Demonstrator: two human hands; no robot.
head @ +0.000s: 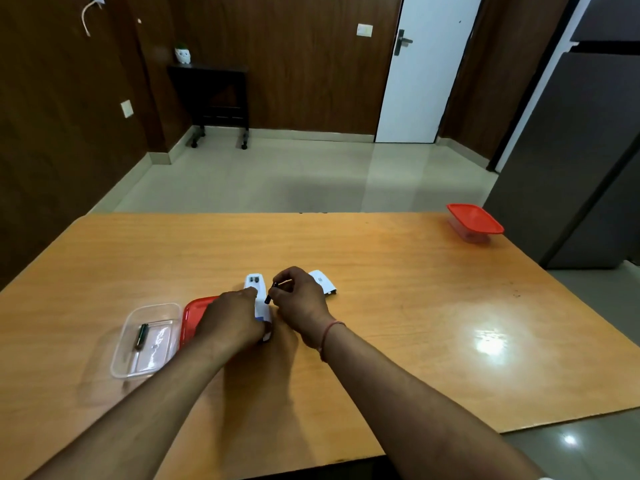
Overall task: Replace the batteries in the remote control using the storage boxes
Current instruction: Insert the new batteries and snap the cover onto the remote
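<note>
The left hand (pixel 232 318) covers the near half of the white plastic remote control (pixel 258 299) and part of the flat red lid (pixel 194 318).

— What do your hands have?
— Your left hand (pixel 232 317) pins the white remote (pixel 258 299) flat on the table (pixel 398 306); your right hand (pixel 300 299) has a dark battery (pixel 271 292) in a fingertip grip just above it.

— And the boxes?
— At your left, an open clear box (pixel 147 341) holds one battery (pixel 141 336), its red lid (pixel 195 317) beside it. A closed red-lidded box (pixel 474 221) sits well apart at the far right. The remote's white cover (pixel 322 281) lies just past your right hand.
</note>
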